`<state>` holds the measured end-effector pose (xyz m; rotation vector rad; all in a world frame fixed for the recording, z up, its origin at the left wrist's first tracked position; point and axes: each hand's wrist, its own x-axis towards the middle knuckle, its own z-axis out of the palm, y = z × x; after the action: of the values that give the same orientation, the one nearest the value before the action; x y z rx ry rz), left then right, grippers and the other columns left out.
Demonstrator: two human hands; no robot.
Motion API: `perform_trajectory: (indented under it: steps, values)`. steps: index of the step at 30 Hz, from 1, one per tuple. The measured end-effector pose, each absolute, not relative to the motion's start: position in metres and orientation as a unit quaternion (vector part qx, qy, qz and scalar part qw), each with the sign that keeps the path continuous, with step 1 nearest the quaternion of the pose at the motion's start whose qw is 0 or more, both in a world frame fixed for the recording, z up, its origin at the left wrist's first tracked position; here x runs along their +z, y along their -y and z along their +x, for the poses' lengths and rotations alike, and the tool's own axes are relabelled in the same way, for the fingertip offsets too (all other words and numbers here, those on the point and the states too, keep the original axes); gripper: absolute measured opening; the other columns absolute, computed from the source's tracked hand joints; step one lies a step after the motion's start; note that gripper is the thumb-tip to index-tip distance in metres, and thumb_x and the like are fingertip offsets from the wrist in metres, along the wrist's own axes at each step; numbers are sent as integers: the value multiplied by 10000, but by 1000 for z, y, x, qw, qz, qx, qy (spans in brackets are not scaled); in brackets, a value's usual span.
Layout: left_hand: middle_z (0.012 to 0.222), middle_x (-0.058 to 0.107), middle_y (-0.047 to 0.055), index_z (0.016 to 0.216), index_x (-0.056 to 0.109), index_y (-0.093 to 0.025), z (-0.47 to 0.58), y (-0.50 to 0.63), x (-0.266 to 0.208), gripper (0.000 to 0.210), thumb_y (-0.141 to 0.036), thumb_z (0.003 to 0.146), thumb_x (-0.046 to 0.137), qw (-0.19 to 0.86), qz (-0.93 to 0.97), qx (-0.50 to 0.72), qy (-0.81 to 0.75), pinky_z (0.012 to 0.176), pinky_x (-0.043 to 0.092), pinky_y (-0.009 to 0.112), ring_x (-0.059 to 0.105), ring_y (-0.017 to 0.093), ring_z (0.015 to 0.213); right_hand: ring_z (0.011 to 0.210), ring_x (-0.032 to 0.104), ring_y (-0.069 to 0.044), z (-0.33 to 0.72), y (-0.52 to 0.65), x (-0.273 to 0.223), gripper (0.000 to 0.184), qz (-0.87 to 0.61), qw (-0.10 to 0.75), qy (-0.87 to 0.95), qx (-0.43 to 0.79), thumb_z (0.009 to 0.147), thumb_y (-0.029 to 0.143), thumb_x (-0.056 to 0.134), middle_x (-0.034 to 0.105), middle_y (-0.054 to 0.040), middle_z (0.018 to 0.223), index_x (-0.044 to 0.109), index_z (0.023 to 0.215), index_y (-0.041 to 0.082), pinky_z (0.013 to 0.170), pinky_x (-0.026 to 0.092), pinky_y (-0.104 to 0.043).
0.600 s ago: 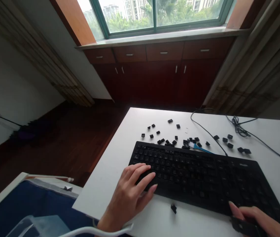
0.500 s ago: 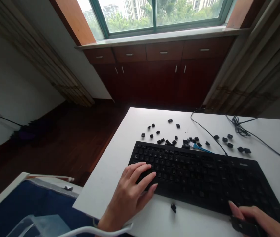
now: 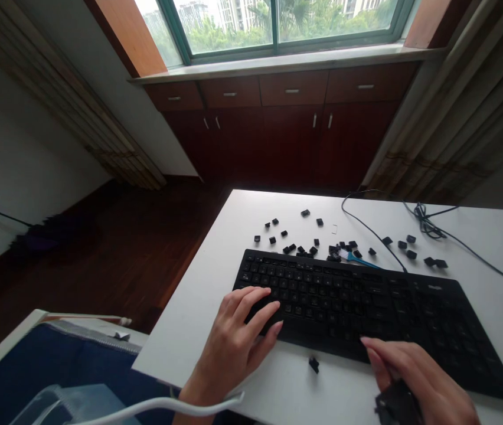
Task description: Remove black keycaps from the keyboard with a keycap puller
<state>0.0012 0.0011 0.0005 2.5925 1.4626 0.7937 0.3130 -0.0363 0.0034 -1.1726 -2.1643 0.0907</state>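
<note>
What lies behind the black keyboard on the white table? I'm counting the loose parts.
Behind the black keyboard, scattered loose black keycaps, a small blue brush and black cables lie on the white table. Keycaps tight against the keyboard's far edge may be hidden.

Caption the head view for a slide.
Left hand rests on black keyboard; right hand holds a dark tool; loose keycaps behind.

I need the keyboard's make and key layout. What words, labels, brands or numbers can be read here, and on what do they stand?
No text here can be read.
Keyboard key legends: pale marks, too small and blurred.
Small pale logo on the keyboard's upper right: blurred, unreadable.
Loose keycaps on the white table: no legends legible.
Dark object in the right hand: no marking visible.
</note>
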Motion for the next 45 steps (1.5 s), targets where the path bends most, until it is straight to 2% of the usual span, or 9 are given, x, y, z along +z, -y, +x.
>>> perform_trajectory:
  steps: [2, 6, 9, 23, 37, 45]
  values:
    - [1311, 606, 102, 1271, 622, -215, 1, -1, 0, 362, -175, 913, 659, 32, 841, 257, -475, 1032, 479, 454, 527, 280, 1232, 946, 711, -209, 293, 25, 10, 299, -438, 320, 840, 21, 965, 214, 511, 729, -114, 1040, 650, 1224, 157, 798, 591, -287]
    - [1320, 600, 105, 1293, 610, -211, -1, 1, 0, 373, -191, 923, 650, 39, 838, 256, -480, 1028, 485, 449, 524, 278, 1228, 1188, 620, -273, 266, 10, 8, 351, -451, 264, 852, 14, 966, 187, 525, 652, -137, 1295, 625, 1302, 159, 968, 553, -421]
    - [1325, 597, 105, 1294, 609, -215, -1, 2, 0, 369, -198, 927, 644, 39, 839, 256, -479, 1030, 485, 456, 519, 281, 1231, 1276, 552, -280, 257, 5, -1, 358, -454, 246, 856, 27, 976, 199, 542, 608, -132, 1369, 607, 1327, 161, 1031, 517, -454]
    - [1318, 594, 121, 1301, 598, -191, -2, -2, -3, 385, -175, 920, 648, 27, 844, 260, -467, 1023, 468, 474, 521, 293, 1225, 1259, 559, -290, 254, 5, -7, 299, -461, 273, 842, 58, 955, 196, 586, 604, -128, 1360, 630, 1251, 198, 1022, 501, -488]
    - [1339, 582, 120, 1348, 556, -199, -2, -2, -5, 431, -181, 927, 645, 33, 842, 256, -474, 1034, 472, 484, 511, 293, 1237, 1285, 529, -287, 252, 8, -7, 295, -481, 260, 835, 71, 962, 211, 587, 581, -126, 1373, 621, 1255, 208, 1060, 467, -502]
    - [1342, 575, 109, 1268, 618, -227, -3, 0, -3, 353, -152, 924, 642, 35, 844, 254, -472, 1030, 472, 491, 510, 296, 1243, 1343, 497, -296, 250, 8, -8, 370, -493, 265, 826, 66, 967, 244, 582, 540, -137, 1441, 577, 1333, 195, 1075, 477, -493]
